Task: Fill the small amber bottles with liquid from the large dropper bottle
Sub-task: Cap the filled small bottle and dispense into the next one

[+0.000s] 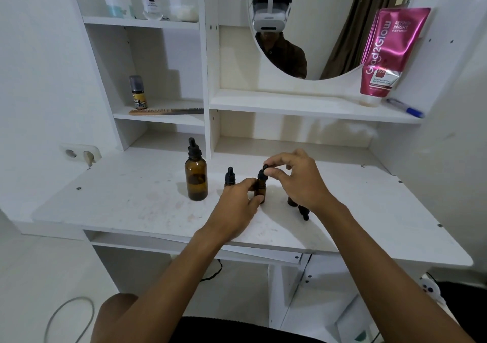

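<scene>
Small amber bottle stands upright near the middle of the white desk top, and from my remote seat I see my left hand curled around its body from the left, thumb and fingers gripping the glass. My right hand comes in from above, thumb and forefinger pinching the black dropper cap at the bottle's neck; whether that cap is screwed down or lifted free I cannot tell. Just left of this, partly behind my left knuckles, a second small bottle stands capped. Further left, the large dropper bottle stands upright and closed. Under my right wrist a third small bottle shows only in part, with a loose black dropper lying beside it. On the shelves behind lie a comb and a blue pen, and a pink tube stands there.
</scene>
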